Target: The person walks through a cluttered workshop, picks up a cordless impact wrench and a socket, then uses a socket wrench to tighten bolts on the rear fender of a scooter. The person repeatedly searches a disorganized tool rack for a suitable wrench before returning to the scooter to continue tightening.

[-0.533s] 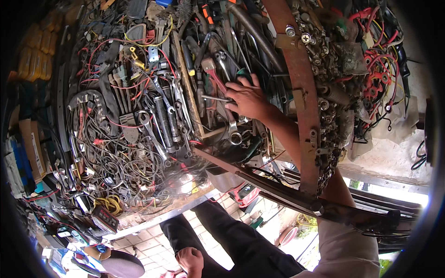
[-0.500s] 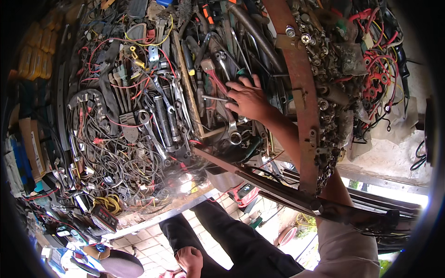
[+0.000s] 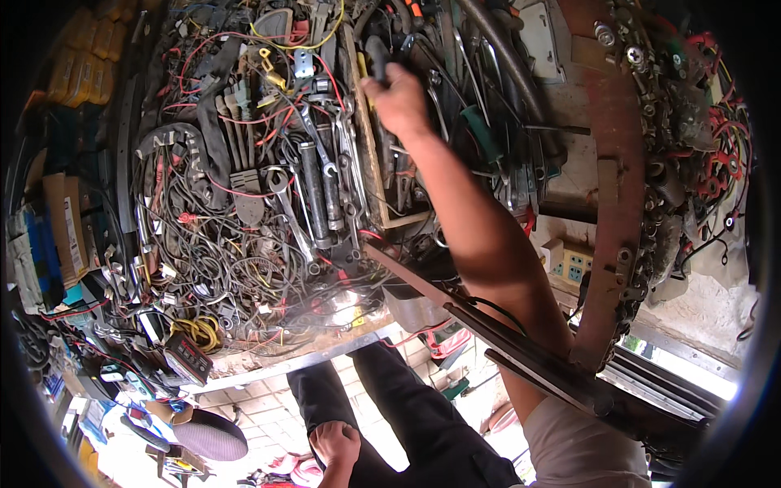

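Note:
My right hand [image 3: 400, 106] reaches over the far part of a wooden-edged tray [image 3: 373, 154] of tools. Its fingers and thumb, a little blurred, close around a dark handle [image 3: 377, 58]; the rest of that tool is hard to make out. To the right of the hand lies a green-handled screwdriver [image 3: 482, 134] among long metal tools. Left of the tray, several wrenches lie together, including an open-ended wrench [image 3: 291, 213] beside dark metal tubes [image 3: 313, 191]. My left hand [image 3: 335, 443] rests on my dark trouser leg, fingers curled with nothing visible in them.
Tangled cables [image 3: 236, 276] cover the bench's left side. A rusty metal strip [image 3: 614, 163] runs along the right, beside piled nuts and bolts. A dark metal bar [image 3: 488, 342] crosses under my right forearm. A socket strip [image 3: 571, 264] sits right of that forearm.
My right hand has moved left and farther away, off the red-handled tool and wrench area onto a dark handle. The view has shifted, so the bench appears moved. My left hand stays on my leg.

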The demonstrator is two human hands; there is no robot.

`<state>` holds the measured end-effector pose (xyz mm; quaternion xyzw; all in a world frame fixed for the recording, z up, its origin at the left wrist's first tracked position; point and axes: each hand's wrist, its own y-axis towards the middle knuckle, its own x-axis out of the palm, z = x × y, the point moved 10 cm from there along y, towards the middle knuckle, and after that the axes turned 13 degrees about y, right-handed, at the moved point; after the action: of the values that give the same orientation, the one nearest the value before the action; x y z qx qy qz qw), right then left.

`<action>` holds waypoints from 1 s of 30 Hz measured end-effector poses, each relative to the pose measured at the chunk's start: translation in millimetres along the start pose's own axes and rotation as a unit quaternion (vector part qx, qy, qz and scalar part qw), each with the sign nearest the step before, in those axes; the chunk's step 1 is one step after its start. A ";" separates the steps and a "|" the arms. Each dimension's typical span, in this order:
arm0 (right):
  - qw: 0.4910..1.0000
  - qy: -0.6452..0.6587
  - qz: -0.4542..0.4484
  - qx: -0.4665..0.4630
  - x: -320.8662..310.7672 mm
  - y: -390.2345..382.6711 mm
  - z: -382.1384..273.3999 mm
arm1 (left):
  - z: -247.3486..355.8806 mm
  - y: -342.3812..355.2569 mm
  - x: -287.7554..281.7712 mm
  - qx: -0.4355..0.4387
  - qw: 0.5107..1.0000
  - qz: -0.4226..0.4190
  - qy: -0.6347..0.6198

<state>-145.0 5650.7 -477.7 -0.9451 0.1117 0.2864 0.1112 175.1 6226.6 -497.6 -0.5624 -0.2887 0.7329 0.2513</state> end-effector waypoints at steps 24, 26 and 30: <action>0.984 0.138 0.111 0.016 -148.6 -198.6 48.3 | 3.5 7.9 -8.2 0.004 1.000 0.011 0.001; 0.961 0.234 0.110 0.094 -136.0 -256.5 63.5 | 3.3 7.4 -8.0 0.000 1.000 0.010 -0.003; 0.955 0.059 0.096 0.276 -90.3 -355.1 53.2 | 3.7 7.9 -9.7 -0.001 1.000 0.016 -0.002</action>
<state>-148.1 6016.1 -417.8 -0.8776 0.2827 0.1977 0.3329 173.5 6213.8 -495.9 -0.5655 -0.2805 0.7380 0.2384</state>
